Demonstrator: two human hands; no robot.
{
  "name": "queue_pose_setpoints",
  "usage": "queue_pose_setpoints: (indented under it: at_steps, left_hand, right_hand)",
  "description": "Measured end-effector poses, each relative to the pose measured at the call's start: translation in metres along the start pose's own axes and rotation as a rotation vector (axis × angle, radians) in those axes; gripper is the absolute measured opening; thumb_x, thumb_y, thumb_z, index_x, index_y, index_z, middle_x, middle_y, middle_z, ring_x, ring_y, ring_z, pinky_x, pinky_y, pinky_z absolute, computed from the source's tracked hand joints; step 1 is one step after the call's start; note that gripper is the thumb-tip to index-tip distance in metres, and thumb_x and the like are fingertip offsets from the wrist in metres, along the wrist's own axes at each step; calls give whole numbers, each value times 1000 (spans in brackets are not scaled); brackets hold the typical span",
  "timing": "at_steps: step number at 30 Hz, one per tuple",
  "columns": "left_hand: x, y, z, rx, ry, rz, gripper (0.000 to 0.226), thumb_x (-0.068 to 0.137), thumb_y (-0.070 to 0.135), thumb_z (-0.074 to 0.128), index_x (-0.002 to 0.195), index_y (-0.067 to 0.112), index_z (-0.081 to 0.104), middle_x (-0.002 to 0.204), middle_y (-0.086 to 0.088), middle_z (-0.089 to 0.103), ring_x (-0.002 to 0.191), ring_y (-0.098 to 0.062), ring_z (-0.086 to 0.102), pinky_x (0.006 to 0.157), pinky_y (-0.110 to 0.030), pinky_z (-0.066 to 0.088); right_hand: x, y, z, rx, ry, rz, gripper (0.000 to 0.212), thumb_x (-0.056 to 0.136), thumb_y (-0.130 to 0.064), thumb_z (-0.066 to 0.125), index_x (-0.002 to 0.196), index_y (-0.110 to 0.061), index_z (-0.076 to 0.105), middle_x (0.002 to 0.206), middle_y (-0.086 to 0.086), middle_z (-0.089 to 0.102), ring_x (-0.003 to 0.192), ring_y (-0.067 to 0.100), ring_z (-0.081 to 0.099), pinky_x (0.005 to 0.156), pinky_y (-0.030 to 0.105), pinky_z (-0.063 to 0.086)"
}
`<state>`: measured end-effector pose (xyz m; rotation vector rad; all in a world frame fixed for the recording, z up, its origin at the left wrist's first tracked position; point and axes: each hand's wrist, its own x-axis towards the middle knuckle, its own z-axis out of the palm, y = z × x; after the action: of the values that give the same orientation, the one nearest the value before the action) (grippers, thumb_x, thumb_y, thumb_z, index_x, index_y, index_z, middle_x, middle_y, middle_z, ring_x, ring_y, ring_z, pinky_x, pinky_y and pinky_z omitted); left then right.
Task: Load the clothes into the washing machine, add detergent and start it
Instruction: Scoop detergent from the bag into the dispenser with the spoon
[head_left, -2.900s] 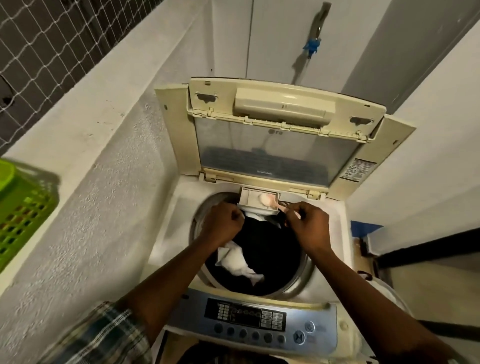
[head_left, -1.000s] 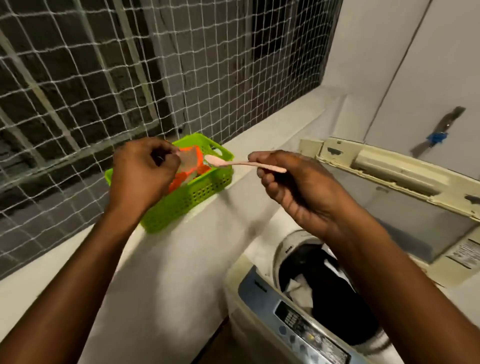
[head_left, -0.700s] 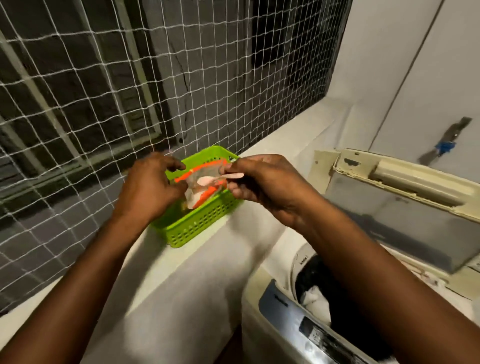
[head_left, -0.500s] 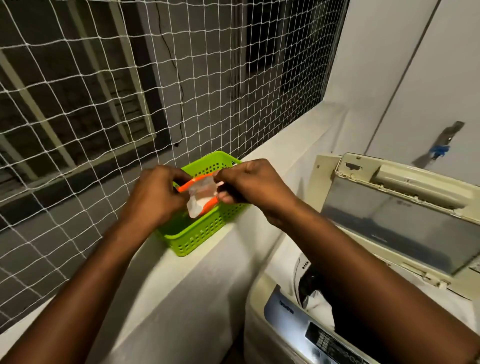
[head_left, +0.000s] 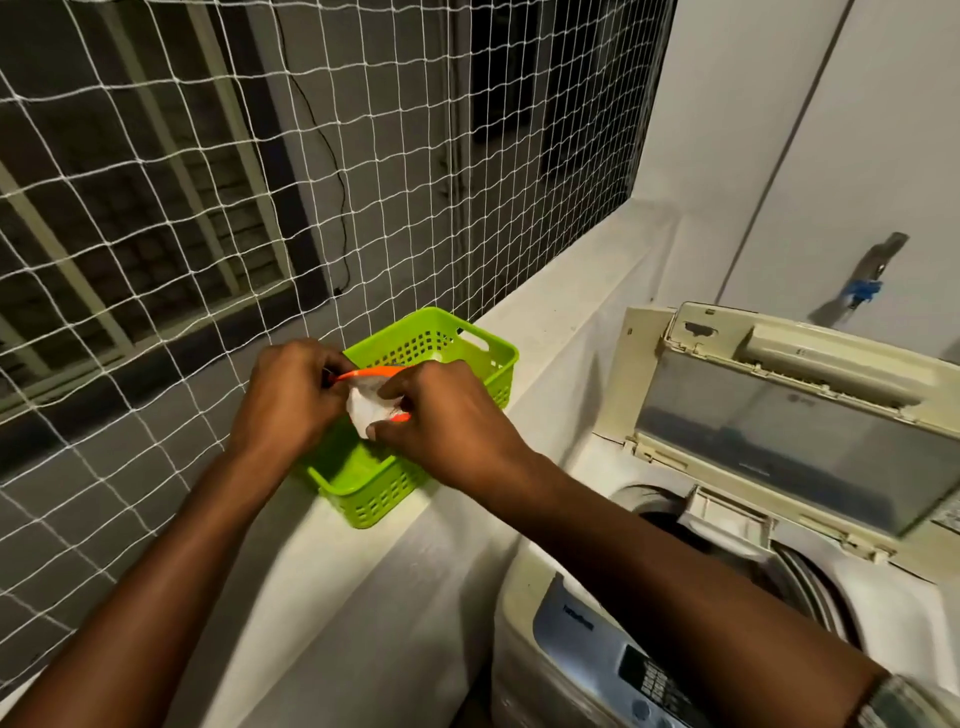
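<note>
In the head view, a small detergent packet, white with orange edges, is held above the green basket, which is placed on the white ledge beside the netted window. The packet is pinched from the left by the left hand and from the right by the right hand, both with fingers closed on it. At the lower right, the washing machine is seen with its lid raised.
</note>
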<state>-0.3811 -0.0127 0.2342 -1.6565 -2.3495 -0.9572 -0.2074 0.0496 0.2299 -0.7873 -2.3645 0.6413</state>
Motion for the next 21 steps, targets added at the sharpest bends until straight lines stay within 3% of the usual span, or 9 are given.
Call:
queue_pose_setpoints:
  at_steps: [3,8,9,12,13,17,21]
  left_hand:
    - [-4,-4,0,42,-15,-28,28,69,-2,73,86,18,81,74,-6,75,70,-27,69,68,-32,52]
    - [-18,9,-2,96,-57,-19,37,66,-5,69,93,18,81,84,-10,77,81,-31,73,73,-36,56]
    - [-21,15,-4,83,-53,-18,42,65,-3,66,98,18,81,90,-10,78,85,-32,73,77,-37,58]
    - [-29,41,-8,58,8,28,52,61,15,56,108,19,78,106,-9,76,90,-32,71,84,-38,56]
    - [-32,51,-8,44,40,53,51,63,18,54,108,19,77,107,-8,75,90,-31,69,85,-38,55]
    - [-44,99,8,-78,85,171,34,77,20,54,102,17,77,99,-3,73,91,-23,68,87,-36,54]
    - [-66,148,51,-171,24,219,24,81,22,62,97,14,78,95,-3,75,86,-22,71,84,-37,57]
  right_hand:
    - [-10,0,-5,49,6,-48,35,81,-32,82,114,-20,79,103,2,80,95,16,74,82,25,52]
    - [-45,23,-33,189,57,24,13,85,-25,79,96,-20,81,79,-11,73,65,-6,61,67,8,42]
    - [-55,32,-41,237,72,70,10,85,-25,79,93,-20,81,77,-13,73,63,-6,62,67,9,44]
    - [-85,61,-66,408,101,220,5,87,-24,80,88,-19,81,77,-9,77,64,9,73,69,34,61]
    - [-96,71,-74,446,116,261,4,88,-23,80,86,-19,81,77,-7,77,65,12,75,67,37,63]
    - [-140,109,-101,544,202,411,7,91,-19,78,85,-20,81,79,-4,79,69,13,76,60,23,59]
    - [-180,144,-122,535,227,528,8,92,-20,76,86,-18,81,79,-2,79,70,12,76,60,20,57]
